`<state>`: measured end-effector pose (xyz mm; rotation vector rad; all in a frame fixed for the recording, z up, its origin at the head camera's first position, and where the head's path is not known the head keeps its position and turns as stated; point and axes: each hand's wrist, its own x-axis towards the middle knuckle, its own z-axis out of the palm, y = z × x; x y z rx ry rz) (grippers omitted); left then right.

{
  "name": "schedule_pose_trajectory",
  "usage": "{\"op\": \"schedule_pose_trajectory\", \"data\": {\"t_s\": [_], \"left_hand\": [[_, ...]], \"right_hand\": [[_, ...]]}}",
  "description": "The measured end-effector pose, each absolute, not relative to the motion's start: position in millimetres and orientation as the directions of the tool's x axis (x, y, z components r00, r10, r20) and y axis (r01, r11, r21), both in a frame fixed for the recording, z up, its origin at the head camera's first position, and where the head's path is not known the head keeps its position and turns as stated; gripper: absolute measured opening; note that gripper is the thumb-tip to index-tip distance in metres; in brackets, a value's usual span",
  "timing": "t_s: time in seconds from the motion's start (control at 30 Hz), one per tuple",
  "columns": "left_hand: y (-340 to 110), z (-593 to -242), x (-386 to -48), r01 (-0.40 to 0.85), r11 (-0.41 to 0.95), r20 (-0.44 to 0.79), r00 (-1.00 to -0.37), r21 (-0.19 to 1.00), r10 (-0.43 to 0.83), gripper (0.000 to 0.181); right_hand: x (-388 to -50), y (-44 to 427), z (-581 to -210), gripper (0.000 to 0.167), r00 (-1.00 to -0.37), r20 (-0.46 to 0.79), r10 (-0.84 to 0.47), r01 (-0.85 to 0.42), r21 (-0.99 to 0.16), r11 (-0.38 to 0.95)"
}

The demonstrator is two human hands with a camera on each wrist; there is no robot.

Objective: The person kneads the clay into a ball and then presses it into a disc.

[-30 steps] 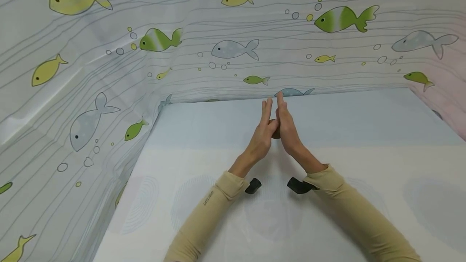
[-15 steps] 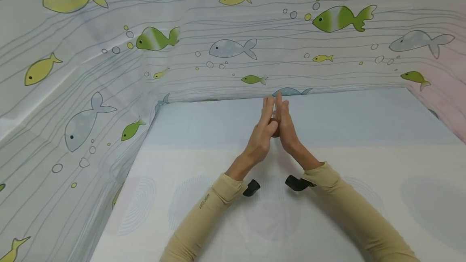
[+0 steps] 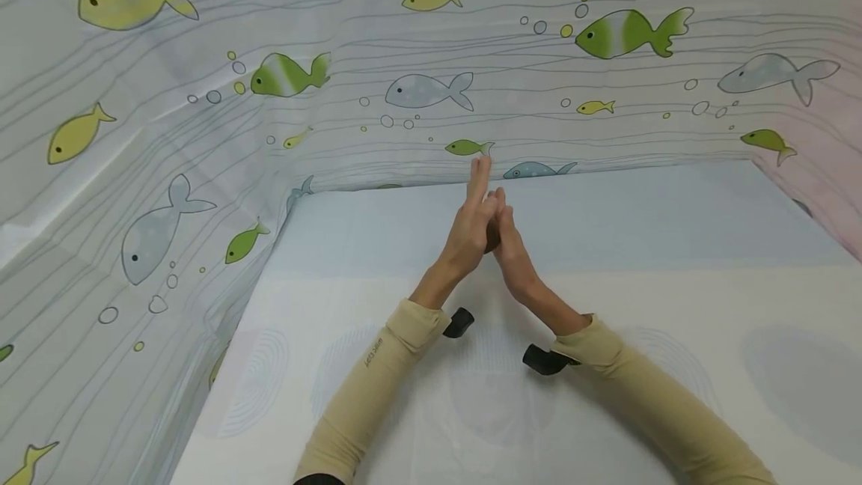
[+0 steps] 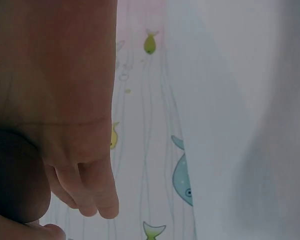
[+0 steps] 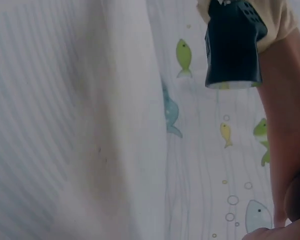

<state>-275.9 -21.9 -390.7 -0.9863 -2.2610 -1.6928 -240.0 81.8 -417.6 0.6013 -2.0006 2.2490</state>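
A dark brown round ball (image 3: 492,236) sits between my two palms, mostly covered in the head view. My left hand (image 3: 469,230) presses it from the left, its fingers straight and pointing away and up. From the other side my right hand (image 3: 515,257) lies flat against it, fingertips lower than the left ones. The left wrist view shows the ball (image 4: 20,175) up close beside the right hand (image 4: 72,120). At the right edge of the right wrist view, part of the ball (image 5: 297,197) appears by the left forearm. Both hands are held above the table.
A white and pale blue cloth covers the table (image 3: 377,238). Behind and to the left hangs a fish-print curtain (image 3: 525,58). Black wrist cameras stick out below the left cuff (image 3: 459,322) and the right cuff (image 3: 547,359).
The left hand has slid forward along the right one, which has drawn back, with the ball still between them. Both hands have shifted slightly left.
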Motion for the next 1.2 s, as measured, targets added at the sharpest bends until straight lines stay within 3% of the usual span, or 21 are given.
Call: {"op": "schedule_pose_trajectory", "data": {"t_s": [0.3,0.53,0.9,1.2], "left_hand": [[-29,-391,-289,0.522,0.177,0.415,-0.807,0.834,0.420,0.062],[-28,-404,-294,0.454,0.141,0.364,-0.834,0.880,0.414,0.068],[-26,-425,-285,0.403,0.171,0.303,-0.855,0.899,0.420,0.071],[-25,-428,-275,0.398,0.136,0.303,-0.843,0.907,0.445,0.066]], "right_hand": [[-229,76,-415,0.070,-0.920,0.322,-0.224,-0.295,-0.944,-0.145],[-226,80,-413,0.078,-0.916,0.313,-0.250,-0.287,-0.948,-0.135],[-233,87,-406,0.081,-0.924,0.345,-0.163,-0.340,-0.939,-0.057],[-242,90,-402,0.090,-0.922,0.369,-0.119,-0.363,-0.929,-0.070]]}}
